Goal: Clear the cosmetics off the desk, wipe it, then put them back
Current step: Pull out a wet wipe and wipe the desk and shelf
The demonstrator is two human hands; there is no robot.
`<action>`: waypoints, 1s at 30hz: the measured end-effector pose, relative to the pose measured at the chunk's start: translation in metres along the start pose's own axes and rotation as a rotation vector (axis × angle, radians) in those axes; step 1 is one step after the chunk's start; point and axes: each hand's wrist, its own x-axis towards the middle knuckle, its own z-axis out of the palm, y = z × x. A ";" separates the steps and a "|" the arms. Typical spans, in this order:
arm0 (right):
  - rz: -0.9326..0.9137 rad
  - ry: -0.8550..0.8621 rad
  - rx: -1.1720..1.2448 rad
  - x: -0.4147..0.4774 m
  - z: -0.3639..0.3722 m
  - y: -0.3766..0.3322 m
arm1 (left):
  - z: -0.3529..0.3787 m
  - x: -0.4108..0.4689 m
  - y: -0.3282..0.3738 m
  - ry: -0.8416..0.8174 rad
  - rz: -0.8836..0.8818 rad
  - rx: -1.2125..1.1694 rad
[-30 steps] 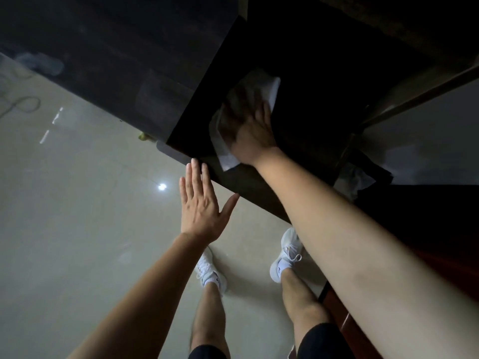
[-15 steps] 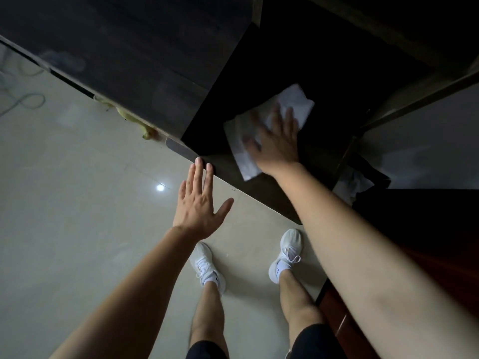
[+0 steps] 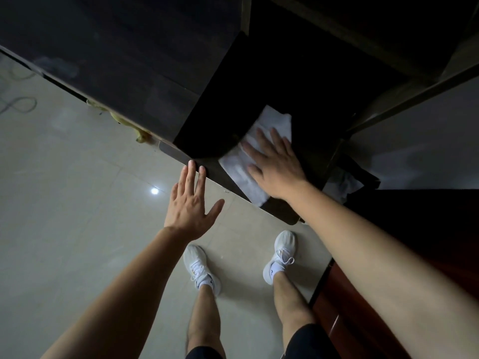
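Observation:
A small dark desk (image 3: 259,99) juts out from the dark furniture ahead of me. A white cloth (image 3: 269,125) lies flat on its right front part, one corner hanging over the front edge. My right hand (image 3: 277,164) presses flat on the cloth with the fingers spread. My left hand (image 3: 189,200) hovers open, palm down, its fingertips touching the desk's front edge. No cosmetics are visible on the desk.
A tall dark cabinet (image 3: 116,60) stands left of the desk, with a yellowish rag (image 3: 124,123) at its base. Crumpled white tissue (image 3: 342,185) sits in a dark bin to the right. Reddish wooden furniture (image 3: 363,320) is at lower right. My feet stand on pale tiles (image 3: 64,216).
My right hand has slid the cloth from the desk's left side toward the right front edge. My left hand has stayed at the front edge.

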 end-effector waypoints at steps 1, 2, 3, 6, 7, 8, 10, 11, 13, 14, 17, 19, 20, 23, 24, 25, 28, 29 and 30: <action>0.007 0.000 0.005 0.020 -0.006 -0.012 | 0.000 0.000 -0.001 0.003 -0.001 -0.001; 0.011 0.007 -0.006 0.037 -0.011 -0.024 | 0.001 0.000 -0.001 0.005 -0.004 -0.001; 0.012 0.017 -0.029 0.048 -0.013 -0.034 | 0.001 -0.001 -0.001 0.006 -0.010 0.000; 0.009 0.013 -0.019 0.039 -0.012 -0.032 | 0.000 0.000 0.001 0.003 -0.010 -0.013; 0.008 0.014 -0.001 0.023 -0.008 -0.025 | 0.000 0.000 0.001 0.004 -0.009 -0.017; 0.013 0.023 0.014 0.006 -0.003 -0.017 | 0.000 0.000 0.000 0.004 -0.007 -0.017; 0.025 0.030 0.026 -0.025 0.004 -0.005 | -0.001 0.000 -0.001 0.001 -0.003 -0.014; 0.033 0.022 0.027 -0.030 0.006 0.000 | -0.001 0.000 -0.001 0.002 -0.001 -0.009; 0.057 0.000 0.020 -0.019 0.003 -0.002 | 0.001 0.001 -0.004 -0.002 0.002 0.003; 0.078 -0.013 0.017 -0.005 -0.001 -0.005 | 0.001 0.001 -0.004 -0.004 0.003 0.005; 0.098 -0.005 0.017 0.035 -0.015 -0.017 | 0.003 0.000 -0.002 0.011 -0.001 0.012; 0.092 0.007 0.007 0.033 -0.013 -0.022 | 0.004 -0.001 -0.001 0.015 0.003 0.009; 0.071 0.015 0.002 0.022 -0.008 -0.024 | 0.005 -0.001 -0.001 0.013 0.005 0.011; -0.044 0.021 0.025 -0.022 0.012 -0.034 | 0.004 -0.001 -0.001 -0.006 0.009 0.043; -0.071 0.010 0.032 -0.030 0.017 -0.034 | 0.003 -0.001 -0.001 -0.009 0.010 0.053; -0.089 -0.001 0.027 -0.031 0.020 -0.031 | 0.002 -0.001 -0.002 -0.011 0.012 0.061; -0.108 0.008 -0.050 0.005 0.011 -0.024 | 0.001 -0.003 -0.004 -0.025 0.031 0.068; -0.075 0.010 -0.060 0.025 0.004 -0.024 | 0.001 -0.003 -0.004 -0.021 0.030 0.069; -0.019 -0.003 -0.060 0.044 -0.003 -0.027 | 0.000 -0.003 -0.003 -0.019 0.027 0.073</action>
